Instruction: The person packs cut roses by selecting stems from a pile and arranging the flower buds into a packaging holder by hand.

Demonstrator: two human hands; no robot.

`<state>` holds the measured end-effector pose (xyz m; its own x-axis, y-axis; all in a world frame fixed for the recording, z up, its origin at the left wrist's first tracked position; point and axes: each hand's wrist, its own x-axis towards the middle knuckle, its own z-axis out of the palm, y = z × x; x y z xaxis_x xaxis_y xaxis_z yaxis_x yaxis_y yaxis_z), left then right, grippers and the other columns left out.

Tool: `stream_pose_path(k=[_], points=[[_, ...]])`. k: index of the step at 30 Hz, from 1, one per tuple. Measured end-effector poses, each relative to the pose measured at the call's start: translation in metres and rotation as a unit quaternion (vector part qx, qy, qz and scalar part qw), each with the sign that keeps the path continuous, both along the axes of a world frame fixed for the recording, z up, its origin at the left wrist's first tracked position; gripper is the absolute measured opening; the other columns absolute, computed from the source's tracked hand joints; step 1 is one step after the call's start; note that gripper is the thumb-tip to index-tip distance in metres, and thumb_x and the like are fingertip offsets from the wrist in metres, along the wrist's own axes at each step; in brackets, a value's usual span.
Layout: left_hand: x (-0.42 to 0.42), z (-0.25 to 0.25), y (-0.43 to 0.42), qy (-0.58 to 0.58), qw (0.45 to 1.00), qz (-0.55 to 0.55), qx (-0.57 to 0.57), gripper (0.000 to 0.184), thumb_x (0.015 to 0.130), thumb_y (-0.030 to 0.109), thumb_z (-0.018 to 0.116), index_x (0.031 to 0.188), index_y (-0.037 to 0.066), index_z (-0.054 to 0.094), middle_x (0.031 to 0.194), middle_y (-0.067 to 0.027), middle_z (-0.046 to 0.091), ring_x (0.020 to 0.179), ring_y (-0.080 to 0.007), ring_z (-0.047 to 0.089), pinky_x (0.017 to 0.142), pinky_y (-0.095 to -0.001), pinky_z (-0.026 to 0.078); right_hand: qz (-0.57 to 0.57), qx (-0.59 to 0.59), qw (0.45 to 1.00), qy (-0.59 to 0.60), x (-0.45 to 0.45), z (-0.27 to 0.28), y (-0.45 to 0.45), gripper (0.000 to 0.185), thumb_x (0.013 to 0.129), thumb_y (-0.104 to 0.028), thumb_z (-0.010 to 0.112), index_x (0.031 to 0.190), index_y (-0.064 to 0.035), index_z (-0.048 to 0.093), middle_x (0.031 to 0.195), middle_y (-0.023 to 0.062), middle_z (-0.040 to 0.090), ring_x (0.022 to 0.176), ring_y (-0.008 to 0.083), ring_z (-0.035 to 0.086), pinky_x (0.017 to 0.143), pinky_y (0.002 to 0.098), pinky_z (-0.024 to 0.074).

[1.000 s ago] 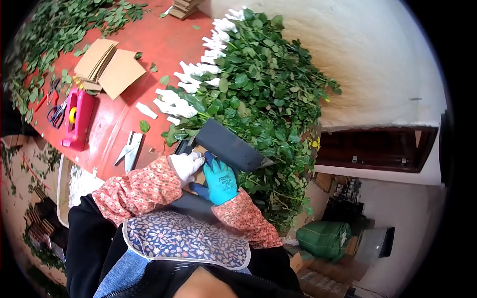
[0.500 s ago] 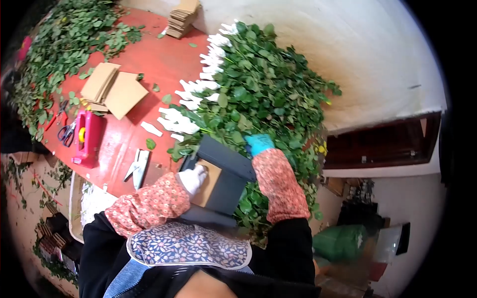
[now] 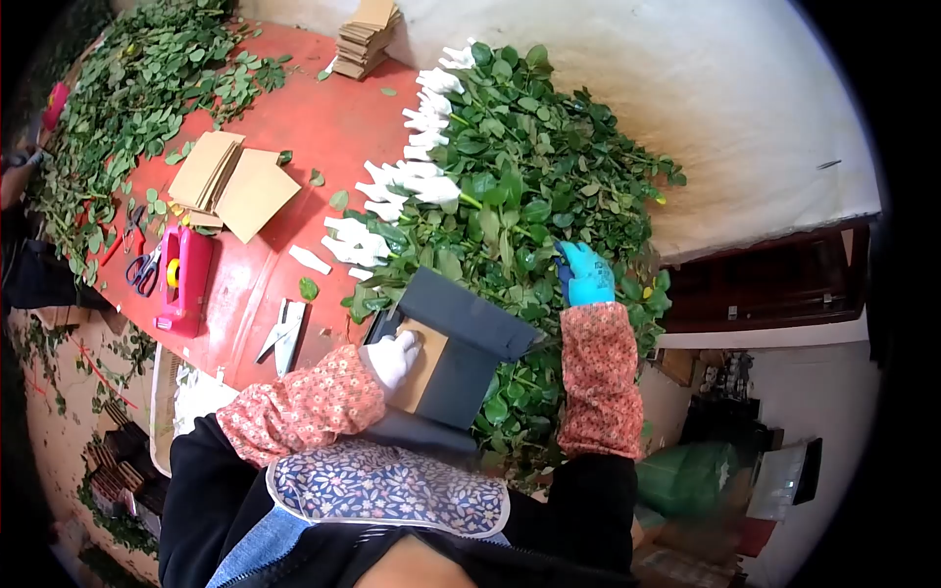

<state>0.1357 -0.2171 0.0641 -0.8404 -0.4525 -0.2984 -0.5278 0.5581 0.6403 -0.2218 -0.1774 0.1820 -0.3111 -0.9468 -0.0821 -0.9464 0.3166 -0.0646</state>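
Note:
My left hand (image 3: 390, 360), in a white glove with its fingers curled, is closed on a brown cardboard piece (image 3: 421, 374) lying in a dark grey folding holder (image 3: 466, 304). The holder is in front of my body, one flap raised. My right hand (image 3: 588, 276), in a blue glove, is over the leafy pile (image 3: 549, 167), its fingers closed at a green stem (image 3: 524, 232). That stem seems to run to a white-wrapped flower head (image 3: 436, 189); leaves partly hide its length. More white-wrapped heads (image 3: 353, 240) line the pile's left side.
On the red table (image 3: 255, 269) lie a pink tape dispenser (image 3: 183, 284), scissors (image 3: 144, 269), a white stapler-like tool (image 3: 284, 335) and cardboard sheets (image 3: 257, 191). Another cardboard stack (image 3: 365, 39) stands at the back. Loose leaves (image 3: 147, 98) cover the far left; a wall (image 3: 765, 147) stands right.
My right hand has moved right, away from the holder, and a white-wrapped head now stands out from the row. My left hand stays on the cardboard. The whole view has shifted slightly.

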Motion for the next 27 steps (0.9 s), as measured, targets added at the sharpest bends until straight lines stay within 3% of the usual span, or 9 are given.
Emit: stream_pose_path(k=[4,13,14,17,19,20,22,24,27], points=[[0.003,0.005,0.002,-0.024,1.000,0.011,0.015,0.061,0.072,0.014,0.071,0.129,0.004,0.052,0.132,-0.0091,0.045,0.103,-0.0293,0.056,0.082,-0.0355,0.052,-0.031,-0.031,0.995,-0.092,0.000,-0.013,0.004,0.042,0.081,-0.005,0.058,0.122,-0.0116,0.058,0.109,0.0163,0.060,0.095,0.0368,0.059,0.079,0.0451,0.0479],[0.003,-0.012,0.010,-0.003,1.000,0.016,-0.018,0.060,0.069,0.012,0.072,0.126,0.004,0.054,0.128,-0.0078,0.048,0.098,-0.0289,0.058,0.076,-0.0356,0.053,0.038,-0.145,0.987,0.061,-0.010,-0.016,0.011,0.036,0.078,-0.009,0.066,0.114,-0.0076,0.063,0.101,0.0166,0.063,0.089,0.0379,0.060,0.075,0.0439,0.0481],[0.005,-0.012,0.011,0.000,1.000,0.015,-0.023,0.060,0.069,0.012,0.072,0.125,0.004,0.054,0.127,-0.0080,0.048,0.098,-0.0291,0.058,0.075,-0.0357,0.053,0.000,-0.166,0.983,-0.080,-0.014,-0.026,0.000,0.033,0.077,-0.013,0.067,0.110,-0.0070,0.064,0.095,0.0167,0.063,0.084,0.0387,0.059,0.072,0.0451,0.0477],[0.007,-0.005,0.007,0.005,1.000,-0.014,-0.023,0.061,0.070,0.011,0.070,0.127,0.002,0.052,0.128,-0.0086,0.047,0.098,-0.0294,0.057,0.077,-0.0345,0.053,0.089,-0.182,0.963,0.175,0.028,0.010,-0.031,0.025,0.079,-0.018,0.066,0.101,-0.0064,0.064,0.091,0.0172,0.063,0.079,0.0363,0.061,0.068,0.0449,0.0488],[0.006,-0.003,0.007,-0.006,1.000,-0.007,-0.017,0.061,0.071,0.011,0.069,0.129,0.002,0.051,0.131,-0.0095,0.046,0.100,-0.0289,0.057,0.080,-0.0332,0.053,0.016,-0.083,0.996,0.031,0.038,0.013,-0.040,0.021,0.080,-0.023,0.065,0.095,-0.0089,0.065,0.085,0.0149,0.065,0.076,0.0331,0.063,0.068,0.0425,0.0500],[0.006,-0.003,0.006,-0.014,1.000,-0.010,-0.016,0.061,0.072,0.011,0.069,0.130,0.001,0.050,0.132,-0.0099,0.045,0.101,-0.0288,0.057,0.081,-0.0325,0.053,0.091,-0.004,0.993,0.078,0.048,0.014,-0.043,0.016,0.081,-0.023,0.063,0.091,-0.0111,0.066,0.077,0.0126,0.065,0.074,0.0304,0.064,0.067,0.0405,0.0510],[0.006,0.000,0.007,-0.017,1.000,-0.004,-0.014,0.062,0.073,0.011,0.068,0.131,0.002,0.049,0.131,-0.0102,0.045,0.101,-0.0287,0.057,0.081,-0.0327,0.054,0.006,0.161,0.980,-0.120,0.059,-0.025,-0.038,0.020,0.085,-0.028,0.063,0.090,-0.0098,0.067,0.082,0.0129,0.066,0.077,0.0296,0.065,0.068,0.0400,0.0520],[0.003,0.007,0.007,-0.013,1.000,0.011,-0.011,0.062,0.073,0.011,0.068,0.131,0.003,0.049,0.130,-0.0101,0.046,0.101,-0.0288,0.057,0.079,-0.0336,0.054,0.141,0.173,0.974,0.038,0.055,-0.073,-0.017,0.018,0.085,-0.024,0.062,0.089,-0.0076,0.065,0.086,0.0163,0.065,0.075,0.0298,0.064,0.065,0.0395,0.0520],[0.004,0.011,0.007,-0.048,0.999,0.026,-0.001,0.061,0.073,0.011,0.068,0.131,0.006,0.051,0.123,-0.0073,0.049,0.095,-0.0268,0.058,0.067,-0.0361,0.054,0.171,0.110,0.978,0.049,0.040,-0.111,-0.003,0.019,0.085,-0.018,0.062,0.102,-0.0124,0.065,0.090,0.0129,0.068,0.077,0.0349,0.063,0.066,0.0461,0.0489]])
